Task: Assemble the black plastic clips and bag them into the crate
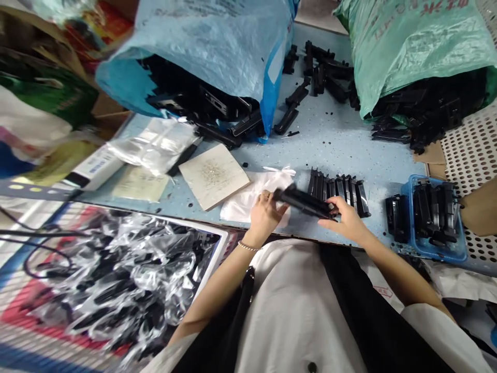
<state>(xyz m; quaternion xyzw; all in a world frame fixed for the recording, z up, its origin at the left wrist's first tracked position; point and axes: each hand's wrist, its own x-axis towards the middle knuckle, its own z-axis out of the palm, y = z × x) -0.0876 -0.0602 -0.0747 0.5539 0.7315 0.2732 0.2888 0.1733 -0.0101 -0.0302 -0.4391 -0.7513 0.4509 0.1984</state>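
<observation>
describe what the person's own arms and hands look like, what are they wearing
Both forearms are bare, with short white sleeves at the upper arms. The left hand has a ring on one finger and a thin beaded bracelet at the wrist. The right hand wears nothing visible.

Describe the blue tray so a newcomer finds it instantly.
Start at the green bag at the table's far right. Come toward the near edge: the blue tray sits by a perforated white basket. It alone is a rigid blue container holding black parts.
</observation>
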